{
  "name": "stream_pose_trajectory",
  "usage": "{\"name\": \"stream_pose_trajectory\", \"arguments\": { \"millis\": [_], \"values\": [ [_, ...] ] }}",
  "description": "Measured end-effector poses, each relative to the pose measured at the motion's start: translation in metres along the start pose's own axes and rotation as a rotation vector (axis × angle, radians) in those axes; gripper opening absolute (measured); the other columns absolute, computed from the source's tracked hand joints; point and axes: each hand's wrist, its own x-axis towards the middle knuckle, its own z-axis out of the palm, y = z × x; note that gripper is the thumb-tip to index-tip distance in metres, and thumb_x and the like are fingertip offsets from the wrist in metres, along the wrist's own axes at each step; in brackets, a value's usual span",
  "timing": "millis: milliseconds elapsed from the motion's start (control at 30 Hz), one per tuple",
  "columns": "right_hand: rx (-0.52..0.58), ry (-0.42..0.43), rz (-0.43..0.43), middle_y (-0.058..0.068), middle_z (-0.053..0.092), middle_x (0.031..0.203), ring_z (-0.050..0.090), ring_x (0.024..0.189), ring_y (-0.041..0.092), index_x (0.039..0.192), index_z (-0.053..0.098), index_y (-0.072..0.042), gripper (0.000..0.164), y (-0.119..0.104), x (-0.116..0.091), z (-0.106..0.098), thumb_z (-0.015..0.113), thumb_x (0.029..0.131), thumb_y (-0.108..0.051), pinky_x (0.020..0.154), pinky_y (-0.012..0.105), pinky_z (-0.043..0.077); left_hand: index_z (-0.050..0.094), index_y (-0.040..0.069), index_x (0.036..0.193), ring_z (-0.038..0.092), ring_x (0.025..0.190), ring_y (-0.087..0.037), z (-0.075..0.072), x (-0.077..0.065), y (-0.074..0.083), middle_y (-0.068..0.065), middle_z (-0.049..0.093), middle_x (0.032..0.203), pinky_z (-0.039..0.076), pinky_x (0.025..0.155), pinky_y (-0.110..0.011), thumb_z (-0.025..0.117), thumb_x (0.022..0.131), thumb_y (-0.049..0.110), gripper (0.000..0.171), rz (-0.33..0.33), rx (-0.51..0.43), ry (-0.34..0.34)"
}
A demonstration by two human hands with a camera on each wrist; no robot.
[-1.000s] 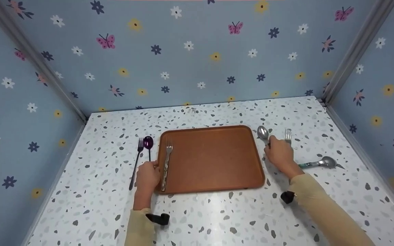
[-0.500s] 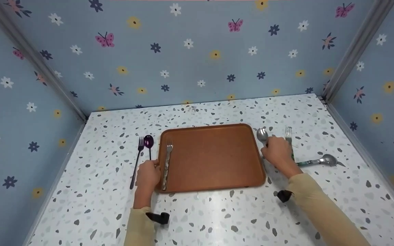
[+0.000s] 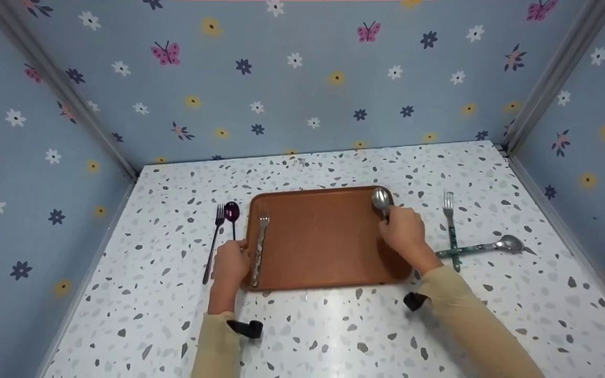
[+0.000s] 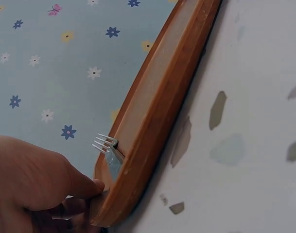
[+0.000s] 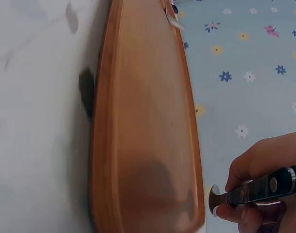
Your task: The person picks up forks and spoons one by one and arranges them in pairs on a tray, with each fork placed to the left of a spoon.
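Note:
My left hand (image 3: 230, 262) grips the left edge of a brown tray (image 3: 329, 236); in the left wrist view the thumb (image 4: 84, 182) lies on the rim. Inside the tray, along its left side, lies a silver fork (image 3: 261, 233) with a patterned handle. With my right hand (image 3: 405, 231) I hold a silver spoon (image 3: 381, 197) over the tray's right side, bowl pointing away. The right wrist view shows its dark riveted handle (image 5: 259, 189) between thumb and fingers, above the tray floor.
Left of the tray lie a dark fork (image 3: 214, 239) and a purple spoon (image 3: 232, 211), partly behind my left hand. To the right, a green-handled fork (image 3: 449, 207) crosses a green-handled spoon (image 3: 510, 243). Flower-patterned walls (image 3: 313, 79) enclose the speckled table (image 3: 329, 336).
My right hand has carried the spoon leftward, from the table beside the tray to above its right side. The crossed fork and spoon are now uncovered. My left hand stays on the tray edge.

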Motion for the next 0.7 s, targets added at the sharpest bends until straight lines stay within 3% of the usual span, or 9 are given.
{"name": "stream_pose_trajectory", "arguments": {
  "millis": [300,700],
  "values": [
    [0.025,0.044,-0.036,0.008,0.061,0.065,0.054,0.057,0.025,0.068,0.059,-0.009,0.017,-0.029,-0.005,0.021,0.069,0.081,-0.009,0.052,0.042,0.046,0.067,0.006,0.124,0.065,0.074,-0.028,0.001,0.002,0.002,-0.020,0.066,0.116,0.050,0.053,-0.037,0.060,0.095,0.012,0.030,0.004,-0.016,-0.021],
    [0.012,-0.028,-0.020,0.005,0.059,0.063,0.057,0.058,0.024,0.070,0.060,-0.010,0.017,-0.083,-0.012,0.049,0.069,0.083,-0.015,0.054,0.043,0.049,0.067,0.005,0.124,0.066,0.077,-0.028,-0.001,0.000,-0.002,-0.018,0.066,0.118,0.051,0.057,-0.037,0.060,0.095,0.011,0.030,-0.002,-0.007,0.000]
  ]
}}
